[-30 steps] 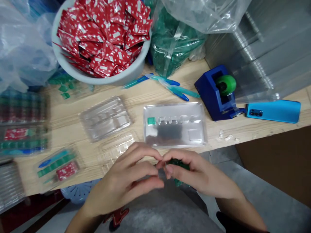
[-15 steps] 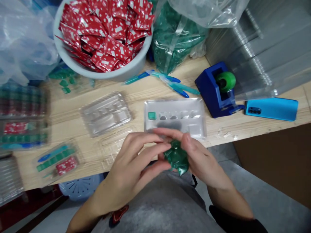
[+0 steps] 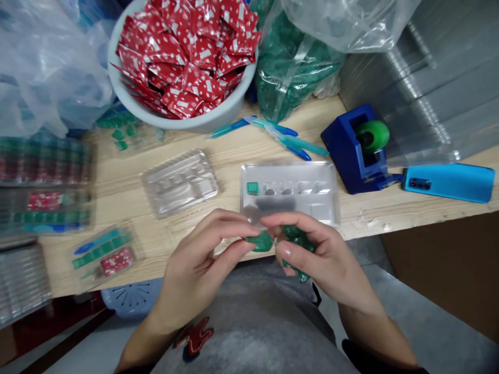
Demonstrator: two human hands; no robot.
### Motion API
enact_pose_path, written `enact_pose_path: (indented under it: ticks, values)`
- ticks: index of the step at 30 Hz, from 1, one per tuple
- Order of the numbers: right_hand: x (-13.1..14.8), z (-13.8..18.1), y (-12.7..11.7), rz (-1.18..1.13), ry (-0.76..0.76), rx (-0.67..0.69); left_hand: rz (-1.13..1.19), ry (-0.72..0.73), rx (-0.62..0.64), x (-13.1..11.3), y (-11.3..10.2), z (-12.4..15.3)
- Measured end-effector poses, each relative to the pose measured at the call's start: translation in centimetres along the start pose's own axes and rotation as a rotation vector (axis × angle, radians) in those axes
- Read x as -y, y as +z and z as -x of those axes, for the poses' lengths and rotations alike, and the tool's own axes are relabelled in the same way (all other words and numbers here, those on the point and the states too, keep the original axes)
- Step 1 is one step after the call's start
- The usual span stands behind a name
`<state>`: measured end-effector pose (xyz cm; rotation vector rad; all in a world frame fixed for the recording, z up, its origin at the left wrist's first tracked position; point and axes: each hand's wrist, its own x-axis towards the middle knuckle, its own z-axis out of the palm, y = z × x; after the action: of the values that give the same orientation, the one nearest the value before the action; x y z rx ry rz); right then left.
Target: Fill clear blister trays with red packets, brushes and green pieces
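My left hand (image 3: 206, 259) pinches one small translucent green piece (image 3: 262, 242) between thumb and fingertips. In my right hand (image 3: 331, 259) lies a bunch of similar green pieces (image 3: 299, 237), partly covered by the fingers, with its thumb and index finger close to the pinched piece. Just beyond both hands sits a clear plastic blister tray (image 3: 288, 170) with several small square wells. A green square piece (image 3: 253, 188) fills its leftmost well. The tray's near edge is partly hidden behind my fingers.
A tub (image 3: 183, 123) of red dotted packets stands behind, beside a bag of green pieces (image 3: 288, 78). Pens (image 3: 283, 136), a tape dispenser (image 3: 351, 150) and a blue phone (image 3: 448, 183) lie rightward. Another clear tray (image 3: 181, 182) and a filled pack (image 3: 103, 257) are left.
My left hand has drawn away from the bunch with one green piece in its fingertips. My right hand still holds the rest. The whole view has shifted slightly.
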<state>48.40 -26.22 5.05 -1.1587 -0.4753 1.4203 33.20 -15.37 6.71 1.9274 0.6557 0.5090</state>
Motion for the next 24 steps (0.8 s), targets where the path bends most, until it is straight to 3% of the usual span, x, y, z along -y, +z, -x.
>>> enact_pose_path:
  ticks: [9, 14, 16, 21, 24]
  values:
    - [-0.2, 0.1, -0.1, 0.427, -0.278, -0.162, 0.133, -0.056, 0.078, 0.6, 0.6, 0.0]
    - [-0.4, 0.4, -1.0, 0.474, -0.352, -0.213, 0.16, -0.043, 0.052, 1.3, 1.4, -0.9]
    - [-0.3, 0.5, -1.4, 0.475, -0.33, -0.295, 0.071, -0.006, 0.052, 1.2, 1.5, -1.7]
    - [-0.1, 0.8, -2.6, 0.507, -0.307, -0.437, -0.287, 0.161, 0.275, 0.4, 1.8, -4.1]
    - [0.0, 0.8, -2.9, 0.526, -0.303, -0.472, -0.415, 0.199, 0.238, 0.8, 1.9, -5.4]
